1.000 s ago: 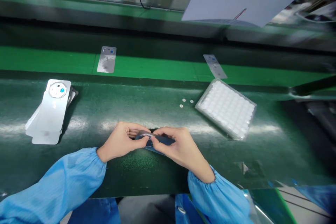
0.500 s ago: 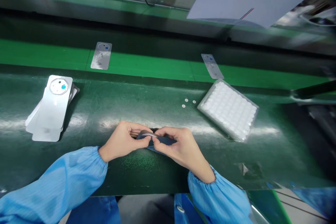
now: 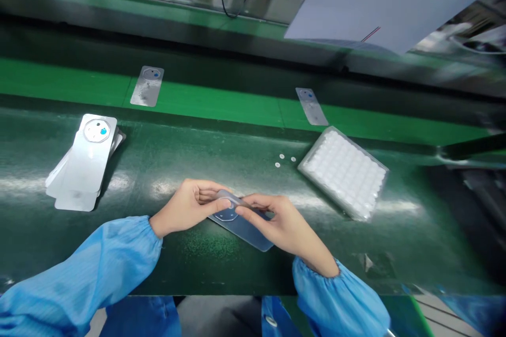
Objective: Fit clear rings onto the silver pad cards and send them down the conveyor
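Between my hands is a dark grey-blue phone back cover (image 3: 247, 231), tilted, with an octagonal camera plate at its upper left end. My left hand (image 3: 193, 208) pinches that end, its thumb on the camera plate. My right hand (image 3: 279, 221) is closed on the cover's far long edge, thumb on the face. Fingers behind the cover are partly hidden. A stack of silvery phone back covers (image 3: 85, 168) lies to the left. Several small white discs (image 3: 277, 165) rest beyond my right hand.
A clear tray of white round pieces (image 3: 348, 171) sits at right. Two single covers, one left (image 3: 147, 87) and one right (image 3: 311, 106), lie on the bright green belt (image 3: 221, 102) behind the bench. A white panel (image 3: 375, 0) hangs at upper right.
The held cover has turned from nearly edge-on to showing its face and camera plate. Both hands keep their hold. The covers on the belt have shifted left relative to the bench.
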`<state>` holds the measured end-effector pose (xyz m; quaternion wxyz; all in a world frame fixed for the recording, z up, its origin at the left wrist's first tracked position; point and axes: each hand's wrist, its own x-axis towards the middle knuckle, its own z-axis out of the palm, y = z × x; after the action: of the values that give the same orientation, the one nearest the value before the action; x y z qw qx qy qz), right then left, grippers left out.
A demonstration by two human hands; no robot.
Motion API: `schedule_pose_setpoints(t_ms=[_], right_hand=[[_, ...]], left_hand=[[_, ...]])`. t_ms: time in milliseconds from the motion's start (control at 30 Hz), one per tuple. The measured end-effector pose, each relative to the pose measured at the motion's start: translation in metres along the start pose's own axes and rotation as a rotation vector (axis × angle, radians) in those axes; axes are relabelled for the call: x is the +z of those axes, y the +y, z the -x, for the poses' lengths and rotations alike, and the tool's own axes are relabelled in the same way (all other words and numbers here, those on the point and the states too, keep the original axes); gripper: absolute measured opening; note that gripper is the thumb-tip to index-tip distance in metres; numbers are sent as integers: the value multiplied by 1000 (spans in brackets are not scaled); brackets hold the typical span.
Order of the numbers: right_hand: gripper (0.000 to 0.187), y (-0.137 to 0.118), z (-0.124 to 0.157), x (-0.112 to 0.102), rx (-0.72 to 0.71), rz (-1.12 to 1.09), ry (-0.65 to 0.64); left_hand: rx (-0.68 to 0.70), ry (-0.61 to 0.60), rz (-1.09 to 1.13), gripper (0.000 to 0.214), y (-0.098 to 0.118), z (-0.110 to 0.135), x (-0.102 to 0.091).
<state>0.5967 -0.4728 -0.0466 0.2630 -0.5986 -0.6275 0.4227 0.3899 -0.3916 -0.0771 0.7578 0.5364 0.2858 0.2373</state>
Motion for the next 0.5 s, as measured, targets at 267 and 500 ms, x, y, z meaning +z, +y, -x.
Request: schedule_pose_setpoints(t_ms=[267,500], right_hand=[[48,5,-62,-6,110,-376,58],[44,-23,-171,-49,46,-529,403]], left_hand=[[223,354,-818,48,20,-13,-26],[-120,969,-1243,65,123,-81,-135]])
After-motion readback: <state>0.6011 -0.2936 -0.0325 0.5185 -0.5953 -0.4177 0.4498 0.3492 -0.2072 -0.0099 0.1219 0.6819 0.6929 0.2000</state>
